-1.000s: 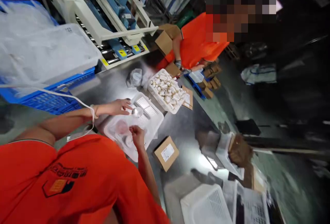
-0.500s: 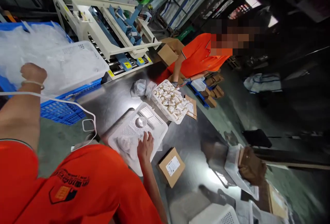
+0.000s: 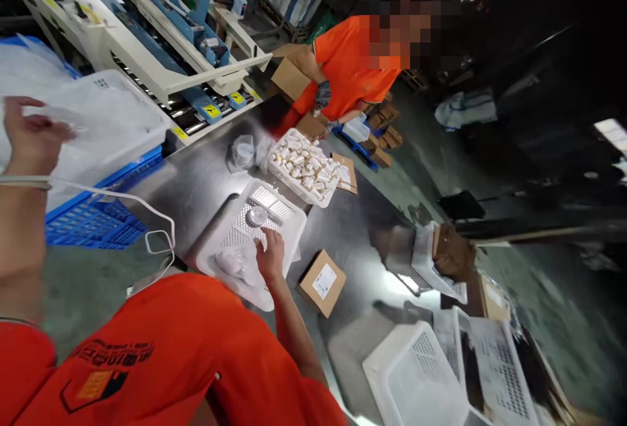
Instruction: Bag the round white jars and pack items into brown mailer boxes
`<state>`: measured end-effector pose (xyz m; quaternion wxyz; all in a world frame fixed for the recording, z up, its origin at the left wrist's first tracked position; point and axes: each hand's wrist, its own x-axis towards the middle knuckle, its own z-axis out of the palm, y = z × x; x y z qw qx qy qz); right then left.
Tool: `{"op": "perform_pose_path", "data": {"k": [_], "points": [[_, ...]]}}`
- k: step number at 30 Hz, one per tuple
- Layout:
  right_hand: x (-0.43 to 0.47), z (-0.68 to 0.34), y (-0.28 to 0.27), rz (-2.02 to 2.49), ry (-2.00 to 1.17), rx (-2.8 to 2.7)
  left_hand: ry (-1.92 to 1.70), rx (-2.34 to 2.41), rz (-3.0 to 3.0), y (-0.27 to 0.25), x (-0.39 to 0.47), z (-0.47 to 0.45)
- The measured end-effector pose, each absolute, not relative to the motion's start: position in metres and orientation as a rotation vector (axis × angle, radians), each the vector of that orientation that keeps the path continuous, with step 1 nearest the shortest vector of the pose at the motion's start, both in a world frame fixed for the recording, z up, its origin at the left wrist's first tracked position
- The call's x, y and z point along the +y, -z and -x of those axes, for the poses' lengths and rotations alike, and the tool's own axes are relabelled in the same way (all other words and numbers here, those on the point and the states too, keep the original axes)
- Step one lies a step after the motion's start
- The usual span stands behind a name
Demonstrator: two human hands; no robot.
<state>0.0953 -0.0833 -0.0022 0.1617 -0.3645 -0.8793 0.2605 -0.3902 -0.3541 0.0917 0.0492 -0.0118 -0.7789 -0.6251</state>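
While left hand (image 3: 33,137) pinches clear plastic (image 3: 76,124) | right hand (image 3: 271,257) spread | white pieces (image 3: 304,163) fill basket (image 3: 292,188)

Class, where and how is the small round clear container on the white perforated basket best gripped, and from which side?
The round container would probably suit a thumb-and-fingertip pinch across its outer rim, coming from above on the side of the right hand, which is nearest. Its circular outline offers opposing edges, and its upper side is uncovered.

Packing workshop, roller machine (image 3: 172,35), steel table (image 3: 355,249), cartons (image 3: 321,282)
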Motion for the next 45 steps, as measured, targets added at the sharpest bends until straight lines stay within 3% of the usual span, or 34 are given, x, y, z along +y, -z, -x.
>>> {"op": "perform_pose_path", "data": {"k": [5, 10, 16, 20, 26, 32, 36, 41, 45], "points": [[-0.086, -0.026, -0.026, 0.892, -1.635, -1.960, 2.619, -2.227, 0.450, -0.087, -0.252, 0.286], [-0.075, 0.033, -0.030, 0.854, -2.117, -1.424, 2.592, -2.474, 0.792, -0.063, -0.179, 0.190], [-0.055, 0.013, -0.023, 1.082, -1.951, -1.163, 2.368, -2.755, 0.908, -0.031, -0.157, 0.160], [-0.051, -0.005, -0.018, 1.132, -1.776, -1.342, 2.273, -2.635, 0.878, -0.030, -0.159, 0.158], [-0.061, -0.010, -0.018, 1.051, -1.571, -1.687, 1.805, -2.632, 1.150, -0.041, -0.164, 0.145], [-0.073, -0.001, -0.013, 0.989, -1.806, -1.547, 2.406, -2.950, 0.716, -0.029, -0.151, 0.132], [-0.080, 0.013, 0.007, 1.036, -1.952, -1.275, 2.489, -2.937, 0.617, -0.015, -0.151, 0.129], [-0.057, 0.017, 0.042, 1.274, -2.001, -1.383, 2.158, -2.928, 1.010, -0.006, -0.175, 0.153], [-0.012, 0.000, 0.057, 1.763, -1.428, -1.945, 1.592, -2.929, 1.356, -0.006, -0.192, 0.186]]}}
